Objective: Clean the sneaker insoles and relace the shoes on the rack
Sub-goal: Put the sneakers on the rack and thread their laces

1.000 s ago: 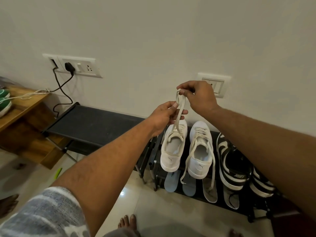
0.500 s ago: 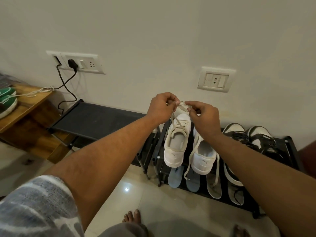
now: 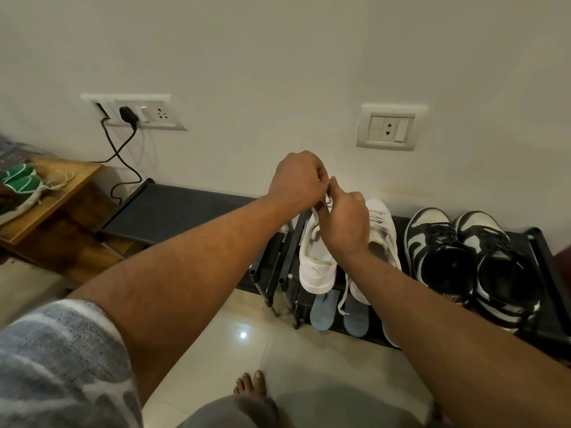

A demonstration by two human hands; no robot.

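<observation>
Your left hand (image 3: pixel 298 180) and right hand (image 3: pixel 344 225) have dropped from holding the lace (image 3: pixel 314 213) high to meet just above the sneaker (image 3: pixel 318 267) on the rack (image 3: pixel 539 242), fingers (image 3: pixel 319 176) curled and pinching it, likely knotting.

left arm: bare, extended from near left to far centre | left hand (image 3: pixel 298 180): knuckles up, fingers curled, pinched lace (image 3: pixel 314 213) | right arm: extended from near right | right hand (image 3: pixel 346 223): just beside left hand, fingertips pinched same lace
</observation>
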